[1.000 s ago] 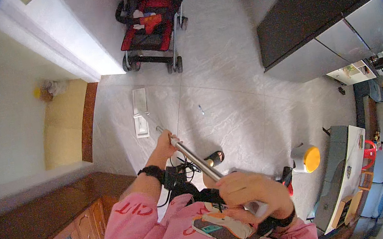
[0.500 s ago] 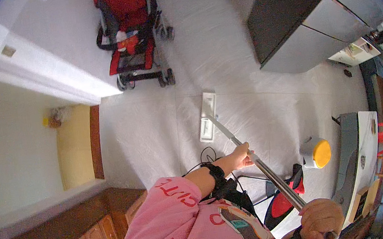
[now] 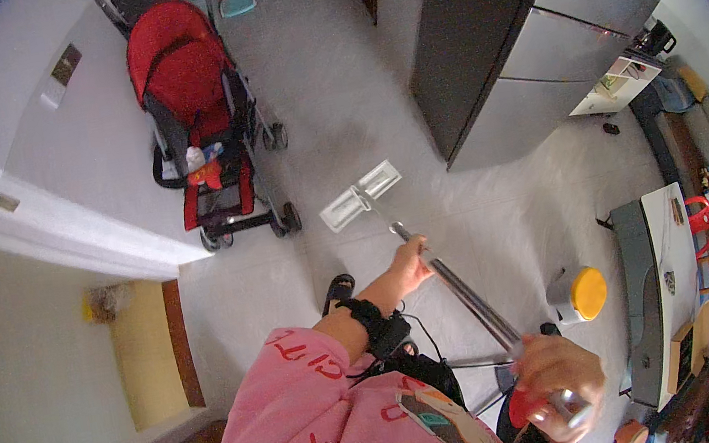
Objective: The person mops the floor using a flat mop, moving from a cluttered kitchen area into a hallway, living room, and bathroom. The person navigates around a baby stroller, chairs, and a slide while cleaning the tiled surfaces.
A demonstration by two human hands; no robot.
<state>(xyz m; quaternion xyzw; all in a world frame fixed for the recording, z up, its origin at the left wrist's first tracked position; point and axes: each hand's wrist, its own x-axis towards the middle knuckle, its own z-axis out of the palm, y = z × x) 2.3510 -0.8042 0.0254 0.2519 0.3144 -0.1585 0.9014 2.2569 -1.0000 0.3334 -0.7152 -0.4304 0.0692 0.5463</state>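
Pale floor (image 3: 330, 123) carries white mop head (image 3: 343, 209); red stroller (image 3: 204, 120); bin (image 3: 577, 295) (yellow-lidded).

1. This person's left forearm (image 3: 377, 294) is slanting forward and rightward, the left hand (image 3: 411, 266) gripping in front.
2. The right hand (image 3: 565, 378) is clenching lower and farther right, its back facing up.

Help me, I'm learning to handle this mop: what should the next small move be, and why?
I'd probably slide the mop head a little forward: it looks flat on the floor, right of the stroller, and floor stretches ahead between the stroller and the tall grey cabinet. The left grip low and right grip high on the pole should steady it.
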